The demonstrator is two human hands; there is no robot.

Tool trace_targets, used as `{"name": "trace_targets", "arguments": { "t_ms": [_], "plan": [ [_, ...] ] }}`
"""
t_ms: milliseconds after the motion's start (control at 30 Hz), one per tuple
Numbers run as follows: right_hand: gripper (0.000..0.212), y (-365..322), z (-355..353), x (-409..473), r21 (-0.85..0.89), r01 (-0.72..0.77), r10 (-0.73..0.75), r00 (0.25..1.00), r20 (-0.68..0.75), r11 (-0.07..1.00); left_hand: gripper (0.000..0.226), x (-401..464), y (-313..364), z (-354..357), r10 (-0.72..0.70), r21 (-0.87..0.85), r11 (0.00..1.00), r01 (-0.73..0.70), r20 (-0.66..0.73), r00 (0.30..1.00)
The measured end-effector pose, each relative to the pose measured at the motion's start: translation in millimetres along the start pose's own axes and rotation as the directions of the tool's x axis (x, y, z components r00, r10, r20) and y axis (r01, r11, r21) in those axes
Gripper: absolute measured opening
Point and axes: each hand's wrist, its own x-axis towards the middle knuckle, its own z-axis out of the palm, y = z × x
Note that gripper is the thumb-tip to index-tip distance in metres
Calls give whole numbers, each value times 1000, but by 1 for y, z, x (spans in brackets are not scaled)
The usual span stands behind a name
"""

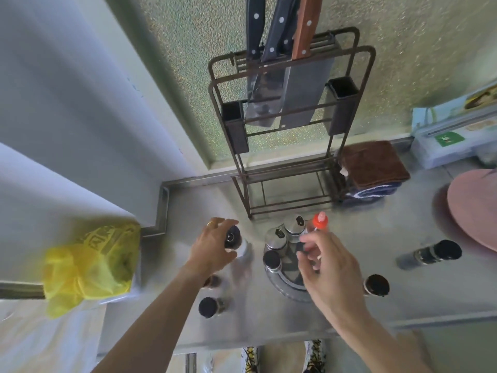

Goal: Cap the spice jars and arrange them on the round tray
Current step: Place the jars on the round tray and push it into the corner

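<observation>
Eight jars [271, 261] – three knives [304, 28] – one tray [285, 285].

Left arm bare, reaching forward from lower left, wrist roughly straight. Left hand [215, 246] palm down, fingers and thumb curled round dark-capped jar [232, 238], gripping from above; ring on one finger. Right arm bare, reaching in from lower right, forearm blurred near frame edge. Right hand [326, 262] raised, fingers loosely bent, thumb and forefinger tips close together, possibly pinching something small; motion blur hides it. Hands apart, not touching.
</observation>
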Motion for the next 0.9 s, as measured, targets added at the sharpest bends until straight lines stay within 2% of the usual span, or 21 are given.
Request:
{"name": "trace_targets", "arguments": {
  "t_ms": [200, 333, 433, 500, 667, 767, 900],
  "plan": [
    [26, -21, 78, -14, 53, -7, -2, 985, 171, 999, 47, 17, -16, 18, 19, -3, 1000, -20, -82, 996],
    [42, -34, 113, -7, 67, -6, -9, 976, 217, 998, 45, -2, -21, 0, 15, -43, 999, -21, -121, 993],
    [56, -48, 130, 2, 82, -16, -2, 975, 222, 997, 51, -28, -24, -34, 60, -55, 996, -70, -177, 982],
    [62, -59, 130, 5, 90, 2, -23, 974, 227, 996, 55, -46, -18, -60, 143, -40, 987, -156, -233, 962],
    [54, -65, 81, -2, 131, 41, -51, 996, 71, 990, 64, -76, 38, -100, 332, -55, 930, -363, -297, 895],
    [46, -44, 47, -15, 130, -18, 19, 1000, -7, 991, 78, -80, 72, -92, 416, -109, 882, -458, -279, 866],
    [49, -3, 26, -38, 70, -134, 136, 990, -28, 988, 90, -73, 89, -69, 474, -178, 858, -481, -83, 876]
  ]
}}
